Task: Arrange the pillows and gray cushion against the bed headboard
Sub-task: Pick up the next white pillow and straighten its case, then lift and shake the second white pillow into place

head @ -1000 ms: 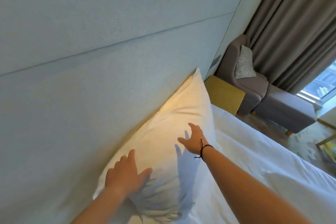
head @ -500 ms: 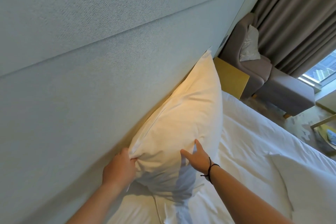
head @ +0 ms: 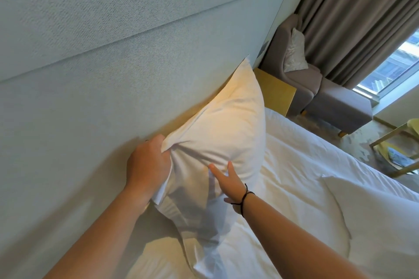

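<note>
A white pillow [head: 229,124] leans upright against the pale padded headboard [head: 113,63]. My left hand [head: 147,163] grips its near top corner, bunching the cloth. My right hand [head: 229,183], with a black band at the wrist, presses its front face near the lower edge, fingers spread. A second white pillow [head: 376,217] lies flat on the bed at the right. Another white pillow edge [head: 158,263] shows at the bottom. A pale gray cushion [head: 293,52] sits on the armchair in the far corner.
The white duvet [head: 294,165] covers the bed. A yellow bedside table [head: 276,90] stands past the pillow. Beyond it are a gray armchair with footstool [head: 335,102], brown curtains [head: 362,18] and a window. A wooden chair [head: 399,152] stands at the right.
My left hand has closed on the pillow's corner and pulled it up, bunching the cloth. The right hand has slid down the pillow's front. The view has shifted right.
</note>
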